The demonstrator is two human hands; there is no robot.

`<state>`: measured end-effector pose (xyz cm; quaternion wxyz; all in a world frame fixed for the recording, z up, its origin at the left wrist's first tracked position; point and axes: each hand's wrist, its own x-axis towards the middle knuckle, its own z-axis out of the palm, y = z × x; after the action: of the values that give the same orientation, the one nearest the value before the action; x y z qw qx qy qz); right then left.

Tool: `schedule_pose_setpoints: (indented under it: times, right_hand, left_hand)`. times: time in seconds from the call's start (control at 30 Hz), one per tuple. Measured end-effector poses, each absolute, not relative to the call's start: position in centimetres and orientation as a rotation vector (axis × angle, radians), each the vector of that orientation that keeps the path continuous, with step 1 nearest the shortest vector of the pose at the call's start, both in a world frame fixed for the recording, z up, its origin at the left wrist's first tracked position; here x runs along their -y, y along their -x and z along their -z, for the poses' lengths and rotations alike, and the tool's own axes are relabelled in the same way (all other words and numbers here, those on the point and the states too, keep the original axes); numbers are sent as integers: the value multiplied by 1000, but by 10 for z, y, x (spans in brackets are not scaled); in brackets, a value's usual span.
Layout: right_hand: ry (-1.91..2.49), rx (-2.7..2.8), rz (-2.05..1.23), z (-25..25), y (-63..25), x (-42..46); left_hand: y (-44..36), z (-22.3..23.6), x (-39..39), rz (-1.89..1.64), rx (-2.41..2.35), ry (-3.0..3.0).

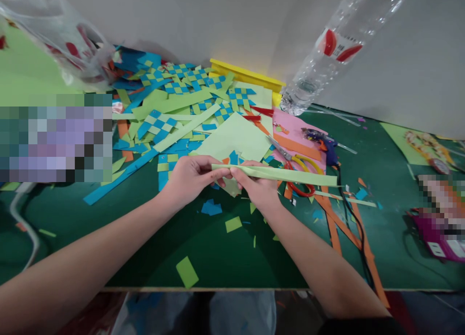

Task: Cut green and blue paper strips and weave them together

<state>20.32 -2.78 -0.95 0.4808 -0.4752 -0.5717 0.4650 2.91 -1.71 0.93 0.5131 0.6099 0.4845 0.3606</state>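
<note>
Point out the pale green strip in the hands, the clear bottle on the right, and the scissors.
Pale green strip [298,175]: head view, on its long free stretch.
Clear bottle [339,45]: head view, on its label.
Scissors [281,150]: head view, on the metal blades.

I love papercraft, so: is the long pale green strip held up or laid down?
Held up: left hand and right hand pinch the strip, its right end jutting free.

The left fingers and right fingers pinch a pale green paper strip above a dark green table
</note>
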Motion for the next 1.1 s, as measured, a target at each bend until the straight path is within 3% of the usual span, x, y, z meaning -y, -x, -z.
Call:
schedule_pose_setpoints:
  times: [1.1]
  right_hand:
    - [1312,1390,-1134,9,-203,28]
  left_hand:
    - [-31,-13,21,-828,-1198,-1479]
